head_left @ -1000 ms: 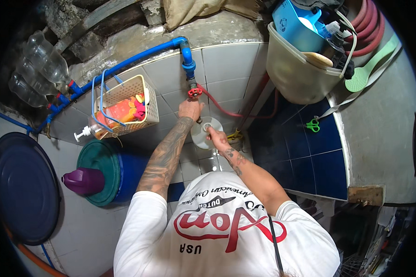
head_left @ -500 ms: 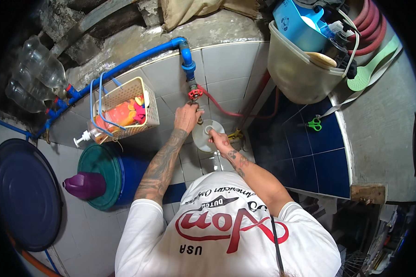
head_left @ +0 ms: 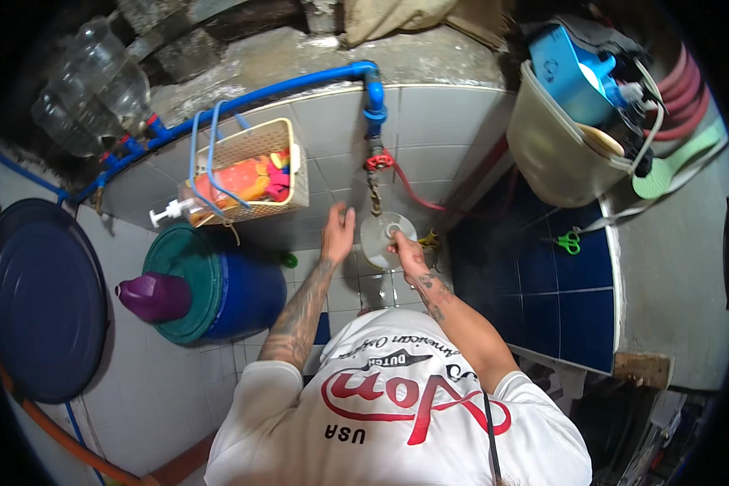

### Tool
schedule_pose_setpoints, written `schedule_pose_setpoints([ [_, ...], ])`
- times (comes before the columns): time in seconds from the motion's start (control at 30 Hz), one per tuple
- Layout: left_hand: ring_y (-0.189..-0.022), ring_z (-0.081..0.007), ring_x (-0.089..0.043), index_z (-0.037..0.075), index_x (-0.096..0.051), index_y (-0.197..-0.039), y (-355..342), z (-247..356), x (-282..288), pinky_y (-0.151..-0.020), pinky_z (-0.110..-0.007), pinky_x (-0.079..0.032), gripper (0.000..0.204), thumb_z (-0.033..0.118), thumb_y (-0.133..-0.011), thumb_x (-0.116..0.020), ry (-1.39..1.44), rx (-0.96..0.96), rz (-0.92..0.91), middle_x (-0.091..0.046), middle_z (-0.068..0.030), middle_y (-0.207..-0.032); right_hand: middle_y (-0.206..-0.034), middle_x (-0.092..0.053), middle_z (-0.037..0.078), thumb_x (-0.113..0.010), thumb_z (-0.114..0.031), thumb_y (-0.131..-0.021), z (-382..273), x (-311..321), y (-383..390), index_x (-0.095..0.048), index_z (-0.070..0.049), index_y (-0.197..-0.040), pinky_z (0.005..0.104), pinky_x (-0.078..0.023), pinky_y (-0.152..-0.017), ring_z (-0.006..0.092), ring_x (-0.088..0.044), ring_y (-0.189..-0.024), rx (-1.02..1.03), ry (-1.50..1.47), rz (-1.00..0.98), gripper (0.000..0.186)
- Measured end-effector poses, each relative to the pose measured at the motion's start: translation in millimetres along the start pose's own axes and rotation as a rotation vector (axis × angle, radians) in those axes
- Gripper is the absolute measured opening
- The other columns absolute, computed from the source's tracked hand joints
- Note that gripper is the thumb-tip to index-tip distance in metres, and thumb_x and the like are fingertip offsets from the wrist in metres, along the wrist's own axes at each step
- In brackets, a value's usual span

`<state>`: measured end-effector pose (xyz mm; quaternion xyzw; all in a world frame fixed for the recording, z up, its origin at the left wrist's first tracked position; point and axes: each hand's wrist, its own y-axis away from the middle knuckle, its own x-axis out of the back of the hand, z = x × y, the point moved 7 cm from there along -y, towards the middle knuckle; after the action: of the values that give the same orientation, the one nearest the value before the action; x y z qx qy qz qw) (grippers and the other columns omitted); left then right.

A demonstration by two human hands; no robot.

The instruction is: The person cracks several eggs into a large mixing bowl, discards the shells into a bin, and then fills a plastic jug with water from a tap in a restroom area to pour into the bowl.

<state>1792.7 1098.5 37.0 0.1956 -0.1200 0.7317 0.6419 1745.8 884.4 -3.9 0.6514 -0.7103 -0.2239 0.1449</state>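
My right hand (head_left: 407, 253) is closed at the rim or neck of a round, translucent white plastic container (head_left: 374, 240), which it holds just below a brass faucet (head_left: 375, 201). The container's exact kind is hard to make out from above. My left hand (head_left: 338, 233) is in the air left of the faucet, fingers apart and holding nothing. Above the faucet, a red valve wheel (head_left: 378, 162) sits on the pipe, with a thin red hose (head_left: 413, 193) running off to the right.
A cream basket (head_left: 300, 182) with a pump bottle hangs on the blue pipe (head_left: 259, 99). At left stands a blue drum (head_left: 247, 292) with a green lid and purple jug (head_left: 158, 296). A filled white bucket (head_left: 555, 150) and green scissors (head_left: 569, 242) hang at right.
My left hand has let go of the faucet and moved down and left of it. My right hand still holds the container under the spout. The whole view has shifted.
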Motion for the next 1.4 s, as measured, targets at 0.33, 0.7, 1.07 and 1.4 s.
schedule_pose_setpoints([
  [0.33,-0.098,-0.0325,-0.066,0.003,-0.069,-0.111,401.5,-393.8,94.5,-0.086,-0.046,-0.054,0.045,0.043,-0.096,-0.056,-0.379,1.055,-0.467,-0.069,-0.0194,-0.105,-0.078,-0.062,0.004,-0.067,-0.046,-0.086,11.6,-4.9,-13.6,-0.068,-0.003,-0.095,0.0265,-0.042,-0.081,0.0135,-0.059,-0.079,-0.034,-0.101,-0.001,0.044],
  [0.7,-0.096,-0.019,-0.062,0.006,-0.063,-0.111,373.0,-366.4,83.3,-0.079,-0.035,-0.048,0.024,0.025,-0.1,-0.056,0.073,0.694,-0.047,-0.068,-0.0073,-0.104,-0.078,-0.061,0.002,-0.066,-0.047,-0.085,13.2,-38.4,-21.8,-0.068,-0.006,-0.091,0.0258,-0.04,-0.078,0.0135,-0.056,-0.076,-0.045,-0.115,0.013,0.042],
  [1.07,-0.082,-0.0132,-0.058,0.008,-0.062,-0.117,328.4,-340.6,89.3,-0.064,-0.035,-0.049,0.028,0.031,-0.101,-0.058,0.217,0.909,0.049,-0.066,-0.0033,-0.101,-0.08,-0.063,0.003,-0.068,-0.044,-0.085,11.3,-30.0,-19.2,-0.07,-0.005,-0.095,0.0267,-0.043,-0.08,0.0115,-0.057,-0.074,0.01,-0.086,0.03,0.041],
  [1.4,-0.078,-0.0189,-0.062,0.002,-0.069,-0.096,354.0,-386.5,62.5,-0.075,-0.035,-0.051,0.028,0.019,-0.103,-0.047,0.063,0.851,-0.279,-0.068,-0.0062,-0.088,-0.079,-0.063,0.003,-0.064,-0.039,-0.088,8.1,-22.6,-18.4,-0.069,-0.001,-0.09,0.0273,-0.043,-0.08,0.0129,-0.057,-0.076,0.037,-0.042,0.021,0.038],
])
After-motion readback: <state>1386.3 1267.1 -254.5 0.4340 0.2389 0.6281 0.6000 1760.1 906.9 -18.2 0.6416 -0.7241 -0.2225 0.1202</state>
